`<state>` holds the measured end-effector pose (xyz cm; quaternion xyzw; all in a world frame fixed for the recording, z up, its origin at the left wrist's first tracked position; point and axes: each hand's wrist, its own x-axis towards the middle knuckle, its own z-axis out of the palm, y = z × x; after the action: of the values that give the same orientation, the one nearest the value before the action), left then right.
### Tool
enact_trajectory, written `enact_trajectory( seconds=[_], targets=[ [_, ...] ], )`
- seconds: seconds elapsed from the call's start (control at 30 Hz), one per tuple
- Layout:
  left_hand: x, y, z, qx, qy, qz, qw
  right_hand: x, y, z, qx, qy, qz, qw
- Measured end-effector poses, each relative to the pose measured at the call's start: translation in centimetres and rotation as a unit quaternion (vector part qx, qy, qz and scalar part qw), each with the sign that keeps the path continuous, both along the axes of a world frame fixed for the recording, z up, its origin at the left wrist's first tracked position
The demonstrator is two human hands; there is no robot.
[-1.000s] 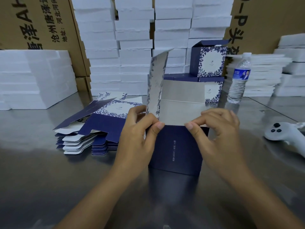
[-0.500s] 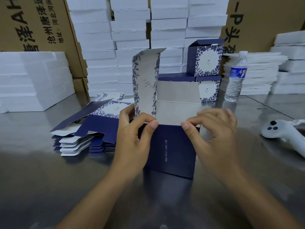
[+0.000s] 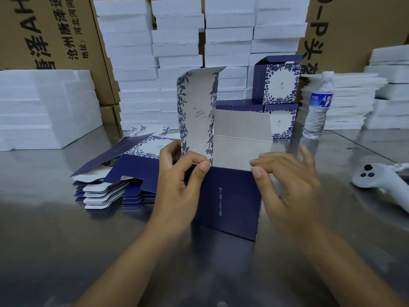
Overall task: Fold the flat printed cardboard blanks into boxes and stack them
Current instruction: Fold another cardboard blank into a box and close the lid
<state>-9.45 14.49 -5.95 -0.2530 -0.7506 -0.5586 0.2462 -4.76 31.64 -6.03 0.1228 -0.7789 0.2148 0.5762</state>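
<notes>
- A half-folded box (image 3: 230,202) is seen standing on the steel table (image 3: 66,240), in the middle, between the two hands.
- Its navy front panel is marked with one vertical line of small white characters, too small to be read.
- A tall flap (image 3: 197,111) is raised upright at the box's left side. It is printed with blue leaves along both edges and a few short lines of text that cannot be read.
- The box's top left corner is pinched by the left hand (image 3: 179,182), thumb and forefinger curled round it.
- The top right edge is pinched between thumb and forefinger of the right hand (image 3: 287,182), with the other fingers spread loose.
- A pile of flat blanks (image 3: 119,176), navy and floral, is found just left of the left hand.
- Finished boxes (image 3: 277,85) are stacked behind. A small emblem is shown inside their leaf border, and the upper one's lid is open.
- "沧州唐泽" and "地址:河北河间" are printed on the brown carton (image 3: 66,36) at the back left, and "P头" on the carton (image 3: 321,29) at the right.
- A water bottle (image 3: 318,107) with a blue label, its wording illegible, is placed beside the finished boxes.
- A white controller (image 3: 380,180) is laid at the right.
- White foam slabs (image 3: 177,41) are piled along the back.
</notes>
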Motion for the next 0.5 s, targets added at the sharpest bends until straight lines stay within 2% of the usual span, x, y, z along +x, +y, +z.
enact_trajectory(
  seconds=[0.13, 0.3, 0.37, 0.5],
  targets=[
    [0.1, 0.0, 0.0, 0.009, 0.025, 0.031, 0.999, -0.2, 0.1, -0.1, 0.011, -0.004, -0.032, 0.999],
    [0.4, 0.1, -0.1, 0.019, 0.097, 0.129, 0.987, -0.3, -0.1, -0.1, 0.024, 0.022, -0.032, 0.999],
    [0.4, 0.0, 0.1, 0.024, 0.067, 0.128, 0.989, -0.1, -0.3, -0.1, 0.04, 0.039, 0.005, 0.998],
    [0.2, 0.1, 0.1, 0.028, -0.065, 0.063, 0.995, 0.6, -1.4, -0.1, 0.032, 0.03, 0.136, 0.99]
  ],
)
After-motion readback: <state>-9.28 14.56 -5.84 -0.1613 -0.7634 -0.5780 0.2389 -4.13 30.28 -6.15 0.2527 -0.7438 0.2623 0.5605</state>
